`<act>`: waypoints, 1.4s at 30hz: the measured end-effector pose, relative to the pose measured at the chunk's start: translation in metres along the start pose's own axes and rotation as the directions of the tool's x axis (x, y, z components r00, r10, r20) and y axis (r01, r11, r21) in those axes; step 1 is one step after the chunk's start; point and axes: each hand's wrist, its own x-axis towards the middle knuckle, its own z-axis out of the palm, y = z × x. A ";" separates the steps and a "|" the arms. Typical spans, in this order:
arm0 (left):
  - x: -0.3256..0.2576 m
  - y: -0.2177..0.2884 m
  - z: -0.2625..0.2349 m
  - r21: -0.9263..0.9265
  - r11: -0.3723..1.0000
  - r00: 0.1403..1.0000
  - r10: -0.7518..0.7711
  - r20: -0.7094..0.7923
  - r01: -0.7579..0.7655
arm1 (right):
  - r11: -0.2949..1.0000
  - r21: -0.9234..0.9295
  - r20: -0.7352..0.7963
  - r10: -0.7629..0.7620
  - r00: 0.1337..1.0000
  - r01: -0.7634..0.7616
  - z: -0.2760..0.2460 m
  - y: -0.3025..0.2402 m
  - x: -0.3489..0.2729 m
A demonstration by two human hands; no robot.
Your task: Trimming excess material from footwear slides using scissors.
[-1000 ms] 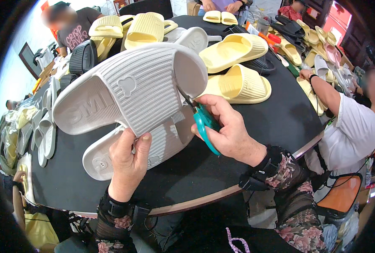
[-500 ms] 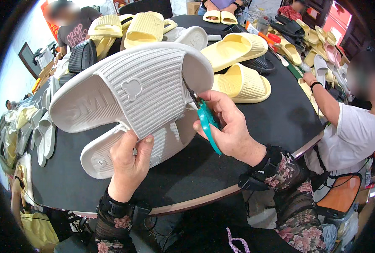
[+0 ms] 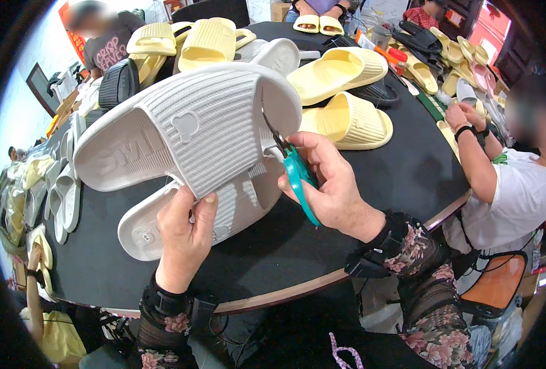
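One grey slipper (image 3: pixel 190 126) (strap (image 3: pixel 223 135) ribbed).

"What sort of place am I looking into?"
"A footwear workshop, by my feed: grey slide sandals (image 3: pixel 223 132) and yellow slide sandals (image 3: pixel 359 123) crowd a black-topped table (image 3: pixel 420 184), with teal-handled scissors (image 3: pixel 297 178) among them."
"And I see a mixed heap of footwear (image 3: pixel 454 52) at the far right, a co-worker in a white T-shirt (image 3: pixel 506 197) beside it."

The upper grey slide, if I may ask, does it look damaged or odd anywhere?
Nothing stands out on the upper grey slide: its ribbed strap looks unbroken, though the left hand covers part of the strap's lower edge.
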 end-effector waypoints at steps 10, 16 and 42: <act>-0.001 0.006 0.002 0.047 0.996 0.997 0.072 -0.033 -0.070 | 0.999 0.007 -0.004 -0.038 0.999 0.038 0.000 -0.002 0.001; -0.001 0.004 0.003 0.032 0.999 0.999 0.043 -0.024 -0.042 | 0.998 -0.002 0.001 -0.067 0.998 0.067 -0.001 0.000 0.000; -0.002 0.002 0.006 0.039 0.993 0.992 0.114 -0.061 -0.112 | 0.985 -0.094 -0.100 -0.157 0.983 0.147 -0.001 0.007 0.003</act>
